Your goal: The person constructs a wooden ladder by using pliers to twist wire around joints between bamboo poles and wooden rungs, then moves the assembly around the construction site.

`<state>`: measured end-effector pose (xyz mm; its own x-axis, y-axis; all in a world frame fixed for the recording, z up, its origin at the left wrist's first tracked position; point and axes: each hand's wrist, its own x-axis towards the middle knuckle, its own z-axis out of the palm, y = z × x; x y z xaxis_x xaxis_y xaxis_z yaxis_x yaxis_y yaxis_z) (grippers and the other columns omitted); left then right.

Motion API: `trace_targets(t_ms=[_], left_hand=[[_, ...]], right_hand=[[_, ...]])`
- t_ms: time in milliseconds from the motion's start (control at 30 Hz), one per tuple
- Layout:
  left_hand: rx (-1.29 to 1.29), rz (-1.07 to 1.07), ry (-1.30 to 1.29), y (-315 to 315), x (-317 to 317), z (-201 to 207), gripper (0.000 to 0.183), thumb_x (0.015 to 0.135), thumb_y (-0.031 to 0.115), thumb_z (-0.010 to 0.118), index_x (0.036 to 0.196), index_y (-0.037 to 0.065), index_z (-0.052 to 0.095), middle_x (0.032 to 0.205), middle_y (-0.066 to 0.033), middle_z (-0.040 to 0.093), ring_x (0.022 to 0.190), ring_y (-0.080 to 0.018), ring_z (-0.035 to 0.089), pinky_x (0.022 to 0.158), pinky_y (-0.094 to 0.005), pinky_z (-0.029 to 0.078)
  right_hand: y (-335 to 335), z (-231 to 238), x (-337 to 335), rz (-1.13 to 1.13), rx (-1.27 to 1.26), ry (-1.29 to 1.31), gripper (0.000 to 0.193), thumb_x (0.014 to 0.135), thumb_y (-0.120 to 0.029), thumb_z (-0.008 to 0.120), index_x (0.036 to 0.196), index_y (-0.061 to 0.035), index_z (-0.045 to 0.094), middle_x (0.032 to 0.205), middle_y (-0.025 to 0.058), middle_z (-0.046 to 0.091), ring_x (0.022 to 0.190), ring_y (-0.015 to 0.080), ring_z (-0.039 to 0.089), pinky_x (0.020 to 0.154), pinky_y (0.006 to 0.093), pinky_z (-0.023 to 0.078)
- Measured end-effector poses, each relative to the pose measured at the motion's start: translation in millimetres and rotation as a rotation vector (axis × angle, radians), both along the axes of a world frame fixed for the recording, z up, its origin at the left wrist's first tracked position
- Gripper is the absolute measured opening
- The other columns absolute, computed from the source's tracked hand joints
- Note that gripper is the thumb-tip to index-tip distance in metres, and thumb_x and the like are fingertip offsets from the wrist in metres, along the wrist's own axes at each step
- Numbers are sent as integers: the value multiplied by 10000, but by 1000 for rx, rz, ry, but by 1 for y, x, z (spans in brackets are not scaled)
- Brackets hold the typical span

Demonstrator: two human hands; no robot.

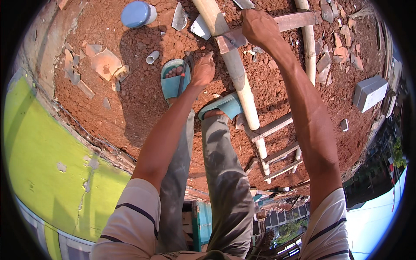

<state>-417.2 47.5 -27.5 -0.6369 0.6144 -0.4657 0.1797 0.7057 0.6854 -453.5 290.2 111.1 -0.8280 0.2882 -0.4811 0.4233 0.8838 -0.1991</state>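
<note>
A ladder-like frame of pale bamboo poles (242, 86) and flat wooden crosspieces lies over red soil in front of me. My right hand (260, 28) is closed on the upper crosspiece (297, 21), just right of the left pole. Left of that pole, my left hand (203, 69) is closed, low over the ground. A slim dark tool with a red band (182, 78) runs along its left side, over my sandalled foot, and appears to be in its grip; its kind is unclear. The crosspiece's near end (225, 44) rests across the left pole.
A blue-lidded tub (138, 14) and a short white pipe piece (152, 57) are at the upper left. Broken tiles (106, 64) litter both sides. A pale block (369, 93) sits far right. Along the left runs a yellow-green wall (43, 160). Lower crosspieces (275, 125) lie near my feet.
</note>
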Motion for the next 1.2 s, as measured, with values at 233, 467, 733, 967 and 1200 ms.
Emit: trace_targets(t_ms=[233, 467, 733, 967, 1200], left_hand=[[-29, 329, -226, 29, 2, 2, 308, 880, 149, 503, 1134, 33, 633, 883, -146, 666, 870, -278, 641, 772, -363, 491], [-184, 306, -315, 10, 18, 34, 473, 840, 169, 580, 1286, 24, 518, 1075, -230, 629, 1047, -371, 598, 925, -412, 460], [-221, 494, -843, 44, -19, 84, 230, 925, 118, 462, 1084, 1, 581, 877, -92, 613, 698, -192, 644, 549, -315, 545], [-165, 417, -793, 48, -19, 112, 269, 928, 86, 492, 1174, 1, 559, 771, -27, 582, 601, -90, 517, 463, -241, 405], [25, 715, -876, 55, -7, 136, 251, 934, 118, 529, 1162, 20, 569, 717, 8, 535, 564, -54, 434, 460, -197, 327]], right_hand=[[-45, 44, 58, -593, -270, 100, 274, 891, -155, 495, 1052, 4, 650, 899, 210, 682, 816, 308, 672, 782, 411, 506], [-88, 20, 81, -793, -367, 211, 274, 870, -140, 505, 1038, -15, 682, 953, 206, 679, 865, 329, 673, 804, 384, 514], [-112, -18, 94, -696, -292, 215, 245, 841, -83, 502, 997, -30, 683, 954, 238, 643, 836, 409, 635, 776, 455, 507], [-107, -32, 102, -672, -307, 387, 210, 844, -65, 482, 911, -7, 672, 871, 245, 639, 777, 398, 637, 709, 468, 494], [-94, -17, 96, -787, -571, 284, 191, 852, -108, 487, 832, -11, 651, 726, 234, 615, 725, 395, 630, 675, 464, 485]])
